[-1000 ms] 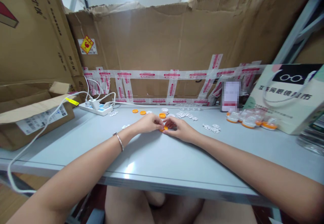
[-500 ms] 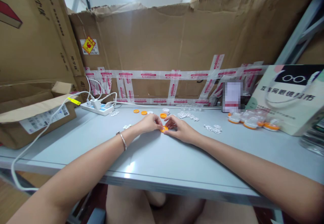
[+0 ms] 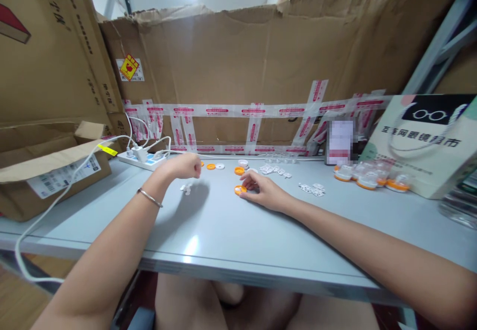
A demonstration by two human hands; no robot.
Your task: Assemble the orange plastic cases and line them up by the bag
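My right hand (image 3: 261,191) rests on the grey table (image 3: 231,235) with its fingertips pinched on a small orange ring-shaped part (image 3: 240,189). My left hand (image 3: 183,165) is raised above the table to the left, fingers curled in; what it holds, if anything, is hidden. A silver bangle (image 3: 149,197) sits on that wrist. Below the left hand lie small white parts (image 3: 186,187). Behind it are an orange ring (image 3: 210,166), a white ring (image 3: 219,166) and an orange cap (image 3: 239,170).
A white power strip (image 3: 139,159) with cables sits at the back left beside an open cardboard box (image 3: 48,166). Scattered white parts (image 3: 312,188), finished orange-and-clear pieces (image 3: 367,176) and a paper bag (image 3: 428,141) are at the right. Taped cardboard (image 3: 261,71) walls the back.
My left hand has let go of the orange ring and lifted away to the left and back. My right hand stays on the ring.
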